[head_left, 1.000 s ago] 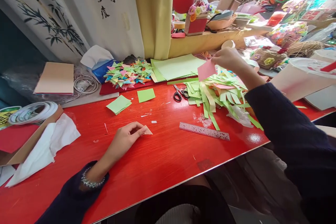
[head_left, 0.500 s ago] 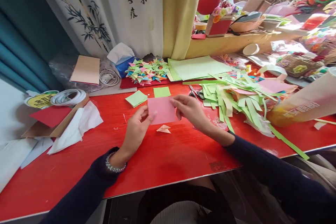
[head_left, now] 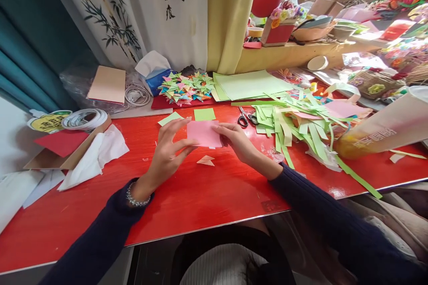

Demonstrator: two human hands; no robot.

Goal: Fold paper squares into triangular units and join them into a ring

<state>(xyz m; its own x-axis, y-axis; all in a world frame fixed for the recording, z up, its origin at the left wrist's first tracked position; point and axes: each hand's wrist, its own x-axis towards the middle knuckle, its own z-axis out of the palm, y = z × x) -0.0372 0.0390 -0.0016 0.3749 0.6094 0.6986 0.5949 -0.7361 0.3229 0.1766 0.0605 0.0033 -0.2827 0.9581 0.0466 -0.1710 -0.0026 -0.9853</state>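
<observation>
Pink paper (head_left: 203, 133) pinched by right fingers (head_left: 228, 130), left fingers (head_left: 183, 144) spread at opposite edge

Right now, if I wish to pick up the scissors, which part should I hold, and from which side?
Probably take the scissors by the black handle loops, coming from the near side of the red table. The loops face you, while the blades point away. Green strips crowd the right loop, so the left seems freer.

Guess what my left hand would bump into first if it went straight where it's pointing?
Probably the pink paper in your right hand: its edge is right at your left hand, though I can't tell whether they touch.
</observation>
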